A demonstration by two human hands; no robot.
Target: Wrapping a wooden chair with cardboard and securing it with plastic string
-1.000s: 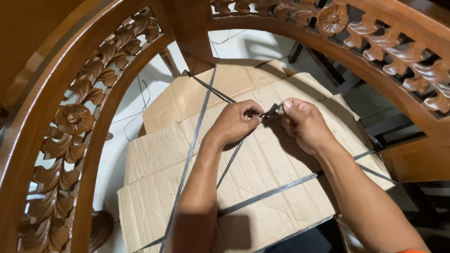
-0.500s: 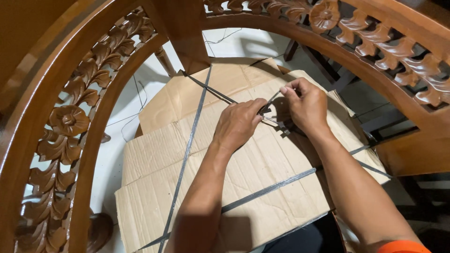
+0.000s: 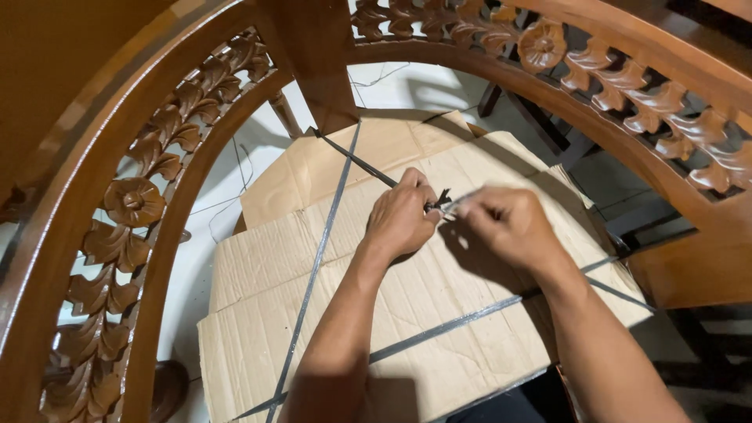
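Observation:
Brown cardboard sheets [image 3: 439, 313] cover a seat below me, bound by dark plastic straps [image 3: 313, 266] that cross over them. My left hand [image 3: 403, 215] rests on the cardboard and pinches the dark strap ends where they meet. My right hand [image 3: 509, 227] is just to the right of it, fingers closed on the strap end [image 3: 442, 200] between the two hands. The right hand is slightly blurred.
A carved wooden frame with leaf and flower openwork arches over the cardboard, on the left [image 3: 133, 204] and across the top right [image 3: 627, 94]. A white tiled floor [image 3: 392, 82] shows beyond. Dark furniture legs [image 3: 548, 125] stand at the back right.
Both hands stayed at the strap junction. The right hand has moved a little to the right, drawing the strap end out. The view shifted slightly.

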